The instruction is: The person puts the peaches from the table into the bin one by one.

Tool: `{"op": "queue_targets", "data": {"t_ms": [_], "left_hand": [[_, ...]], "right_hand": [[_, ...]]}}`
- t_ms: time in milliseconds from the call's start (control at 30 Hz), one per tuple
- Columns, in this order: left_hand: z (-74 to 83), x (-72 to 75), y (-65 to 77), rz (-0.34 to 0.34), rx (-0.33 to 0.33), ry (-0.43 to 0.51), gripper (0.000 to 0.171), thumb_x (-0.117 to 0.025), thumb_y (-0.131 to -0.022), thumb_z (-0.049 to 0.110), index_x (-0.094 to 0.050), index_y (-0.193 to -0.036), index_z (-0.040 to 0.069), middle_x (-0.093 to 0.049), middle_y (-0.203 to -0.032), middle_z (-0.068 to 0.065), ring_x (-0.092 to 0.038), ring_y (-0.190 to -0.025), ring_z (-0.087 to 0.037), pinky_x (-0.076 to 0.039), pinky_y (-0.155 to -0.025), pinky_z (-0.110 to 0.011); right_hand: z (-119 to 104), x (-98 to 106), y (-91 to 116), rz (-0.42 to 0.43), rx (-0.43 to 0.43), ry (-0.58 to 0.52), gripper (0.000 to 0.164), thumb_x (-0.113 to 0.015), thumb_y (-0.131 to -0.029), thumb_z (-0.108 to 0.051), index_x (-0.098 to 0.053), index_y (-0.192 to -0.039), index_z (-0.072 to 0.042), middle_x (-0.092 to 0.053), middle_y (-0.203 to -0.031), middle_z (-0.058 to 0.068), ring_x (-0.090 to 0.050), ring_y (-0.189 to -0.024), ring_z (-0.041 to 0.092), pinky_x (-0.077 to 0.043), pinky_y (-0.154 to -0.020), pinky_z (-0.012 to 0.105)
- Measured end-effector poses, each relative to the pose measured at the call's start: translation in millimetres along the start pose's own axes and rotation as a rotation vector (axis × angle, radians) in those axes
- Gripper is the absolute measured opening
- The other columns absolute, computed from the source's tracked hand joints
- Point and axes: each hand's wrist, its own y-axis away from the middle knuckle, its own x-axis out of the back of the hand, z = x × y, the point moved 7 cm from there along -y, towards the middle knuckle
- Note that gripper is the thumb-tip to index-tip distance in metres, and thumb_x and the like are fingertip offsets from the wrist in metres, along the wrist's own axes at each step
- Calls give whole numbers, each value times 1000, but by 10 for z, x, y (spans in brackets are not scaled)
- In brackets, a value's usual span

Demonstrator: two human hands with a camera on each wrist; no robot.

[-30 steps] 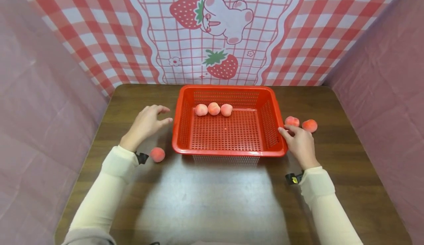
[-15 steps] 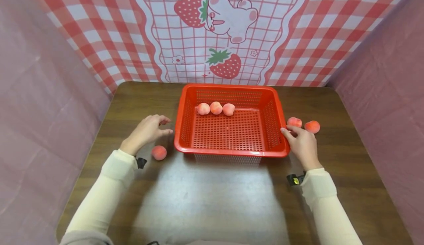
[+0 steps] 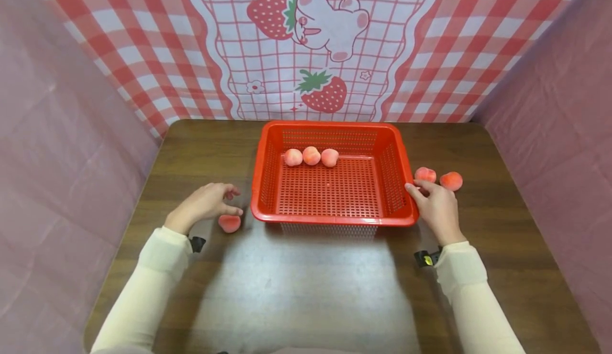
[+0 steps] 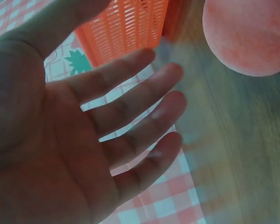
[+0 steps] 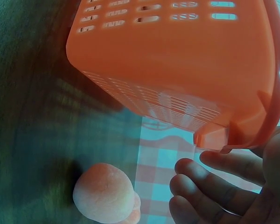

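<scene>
A red plastic basket (image 3: 330,220) stands on the table, with three peaches (image 3: 312,156) in a row along its back wall. My right hand (image 3: 436,208) holds the basket's right rim, thumb on top and index finger beneath it. My left hand (image 3: 203,205) hovers left of the basket, its fingers spread and loosely bent, nothing in them. Just beyond its thumb a single peach (image 3: 230,224) lies on the table, partly covered by the hand in the head view. The left wrist view shows that peach (image 4: 249,35) apart from the fingers (image 4: 149,112).
Two more peaches, one nearer the basket (image 3: 425,175) and one farther right (image 3: 451,181), lie beyond my right hand. A checked strawberry-print cloth (image 3: 315,45) hangs behind the wooden table (image 3: 296,295). Pink cloths (image 3: 550,109) hang at both sides.
My left hand has come down toward the front of the table, from beside the basket's left wall to over the lone peach. The right hand has stayed at the rim.
</scene>
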Motion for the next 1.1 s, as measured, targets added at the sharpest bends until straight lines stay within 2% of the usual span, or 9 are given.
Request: {"op": "queue_targets", "data": {"t_ms": [167,367,667,900,1100], "left_hand": [[-20,-56,35,-77,-7,-16,52,-76,-80,31,-63,-120,1,-71,-105,-14,-65,-98,-28,-50,-88,-46],[-49,-92,65,-121,-2,-28,47,-76,-79,28,-65,-117,3,-72,-102,-11,-65,-95,-27,-50,-87,-46],[-129,-151,86,-126,28,-50,43,-77,-74,23,-67,-110,3,-71,-100,-11,-64,-91,-26,-51,-84,-45],[-222,-171,98,-120,78,-31,43,-80,-71,26,-68,-106,4,-70,-96,-9,-63,-89,-24,-51,-82,-43],[-248,-192,84,-120,80,-16,40,-80,-73,26,-69,-104,5,-71,-94,-9,-64,-87,-23,-51,-81,-42]], "right_hand": [[2,3,4,0,-3,4,44,-59,-96,-36,-66,-121,0,-70,-93,19,-57,-72,28,-42,-58,28],[16,-6,6,-10,-16,-10,46,-59,-96,-37,-64,-124,0,-70,-94,20,-56,-72,28,-43,-57,27],[30,-14,5,-18,-24,-12,47,-59,-96,-38,-64,-125,-1,-70,-95,20,-57,-72,28,-43,-58,27],[16,-16,3,-18,-17,-14,47,-59,-96,-37,-64,-124,0,-70,-96,20,-57,-73,28,-44,-58,27],[13,-11,6,-12,-14,-20,45,-60,-96,-36,-65,-124,-1,-70,-95,20,-57,-72,27,-43,-58,27]]}}
